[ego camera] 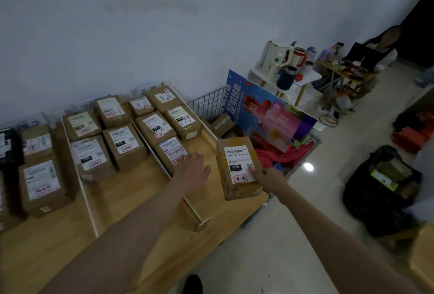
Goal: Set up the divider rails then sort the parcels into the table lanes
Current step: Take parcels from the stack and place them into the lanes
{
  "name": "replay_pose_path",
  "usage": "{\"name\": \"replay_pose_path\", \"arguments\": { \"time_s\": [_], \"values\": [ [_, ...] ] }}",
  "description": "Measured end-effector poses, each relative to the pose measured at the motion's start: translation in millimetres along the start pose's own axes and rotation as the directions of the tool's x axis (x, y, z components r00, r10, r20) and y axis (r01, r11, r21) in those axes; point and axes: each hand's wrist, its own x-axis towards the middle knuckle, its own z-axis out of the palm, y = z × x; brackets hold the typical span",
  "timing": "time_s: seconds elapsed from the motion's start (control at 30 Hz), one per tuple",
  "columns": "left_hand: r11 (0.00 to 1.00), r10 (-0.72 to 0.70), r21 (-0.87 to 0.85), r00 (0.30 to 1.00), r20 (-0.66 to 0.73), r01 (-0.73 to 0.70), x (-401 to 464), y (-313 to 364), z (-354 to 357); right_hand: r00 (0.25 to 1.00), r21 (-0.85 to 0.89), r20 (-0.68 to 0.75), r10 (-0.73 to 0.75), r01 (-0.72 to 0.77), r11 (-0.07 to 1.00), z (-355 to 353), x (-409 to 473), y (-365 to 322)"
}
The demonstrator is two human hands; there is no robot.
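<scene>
My right hand (270,177) grips a brown parcel (234,153) with a white label marked 15H, held just above the right edge of the wooden table (145,190). My left hand (191,167) lies flat with straight fingers on the near end of a labelled parcel (170,150) in the right lane. White divider rails (162,164) (81,181) split the table into lanes. Several labelled brown parcels fill the lanes, such as one (123,142) in the middle lane and one (42,183) in the left lane.
A wire cart (206,103) with parcels, red cloth and a colourful poster board (270,115) stands right of the table. A black bag (380,190) of items lies on the tiled floor. A small white table with bottles and a kettle stands by the wall, a seated person beyond.
</scene>
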Motion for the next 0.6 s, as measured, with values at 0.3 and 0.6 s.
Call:
{"name": "replay_pose_path", "arguments": {
  "time_s": [0.3,0.6],
  "values": [
    [0.984,-0.176,-0.043,0.984,-0.009,0.175,41.9,-34.1,8.3,0.992,-0.095,0.111,-0.064,0.075,0.993,11.3,85.8,-32.2],
    [0.928,-0.357,-0.088,0.931,0.078,0.363,69.8,-63.4,34.2,0.961,-0.161,0.251,-0.117,0.161,0.974,42.4,178.7,-60.1]
  ]
}}
